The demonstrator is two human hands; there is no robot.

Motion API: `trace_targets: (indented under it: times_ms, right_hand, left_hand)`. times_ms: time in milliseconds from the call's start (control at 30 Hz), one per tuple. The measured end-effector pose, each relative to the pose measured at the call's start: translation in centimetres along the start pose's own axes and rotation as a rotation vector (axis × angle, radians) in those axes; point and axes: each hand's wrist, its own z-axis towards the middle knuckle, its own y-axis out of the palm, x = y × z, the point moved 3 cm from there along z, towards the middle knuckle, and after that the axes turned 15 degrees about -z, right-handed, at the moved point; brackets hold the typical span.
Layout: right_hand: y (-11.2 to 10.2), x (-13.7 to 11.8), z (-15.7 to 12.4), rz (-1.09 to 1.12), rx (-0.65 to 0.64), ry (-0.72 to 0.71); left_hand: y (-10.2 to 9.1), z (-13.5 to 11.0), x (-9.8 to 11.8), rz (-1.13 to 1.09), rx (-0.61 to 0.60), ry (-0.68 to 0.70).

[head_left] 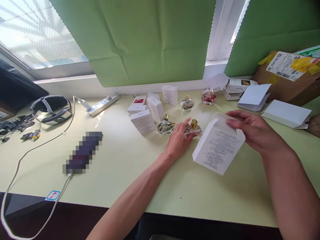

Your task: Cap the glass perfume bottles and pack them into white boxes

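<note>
My right hand (251,130) holds a white printed carton (218,146) by its open top end, tilted above the pale green table (130,166). My left hand (178,140) is stretched forward, its fingers closing round a round glass perfume bottle with a gold cap (193,129) that stands on the table. A second clear bottle (165,126) stands just left of that hand. Two more bottles, one clear (187,102) and one pinkish (209,97), stand farther back.
Several small white boxes (143,121) cluster behind the bottles. Opened white cartons (286,114) and a brown parcel (287,80) lie at the right. At left are a power strip (103,105), a headset (51,108), a cable and a blurred dark object (83,152).
</note>
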Motion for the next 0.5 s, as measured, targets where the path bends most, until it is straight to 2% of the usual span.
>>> trace_targets:
  times_ms: [100,200,367,433,500]
  right_hand:
    - [2.2,0.3,-0.6,-0.142,-0.288,0.009]
    - [3.0,0.8,-0.7,-0.244,-0.423,0.035]
    - [2.1,1.1,-0.5,-0.291,-0.463,0.038]
    - [1.2,1.4,-0.3,-0.318,-0.483,0.056]
    - [0.1,1.8,0.0,-0.358,-0.442,0.055]
  left_hand:
    - [-0.1,0.0,0.3,-0.003,-0.007,0.034]
    - [-0.5,0.0,1.2,-0.027,0.062,0.096]
    - [-1.3,-0.2,2.9,-0.070,0.262,0.258]
    - [-1.4,-0.4,3.1,-0.094,0.266,0.301]
    - [-1.2,-0.5,3.3,-0.107,0.234,0.332]
